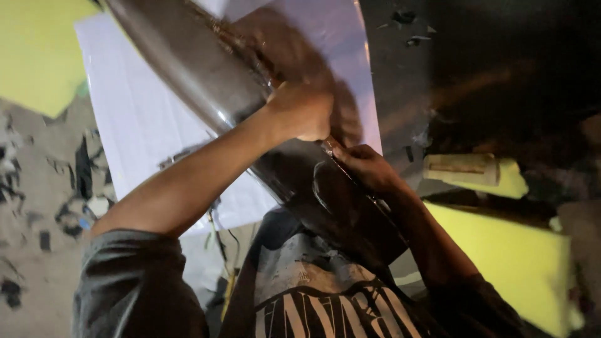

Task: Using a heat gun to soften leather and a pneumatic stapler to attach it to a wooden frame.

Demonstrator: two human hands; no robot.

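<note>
While a white sheet [144, 119] lies at left over the gray floor [37, 206], the left hand [303, 109] is clenched on a shiny dark curved panel [206, 69] running diagonally through the middle. Just beside it, the right hand [363, 166] grips the panel's edge. Yellow foam [507, 250] sits right.

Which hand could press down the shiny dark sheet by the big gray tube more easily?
Probably the left hand. It is already fisted on the dark sheet beside the gray tube. The right hand sits lower, gripping the tube's near end.
</note>
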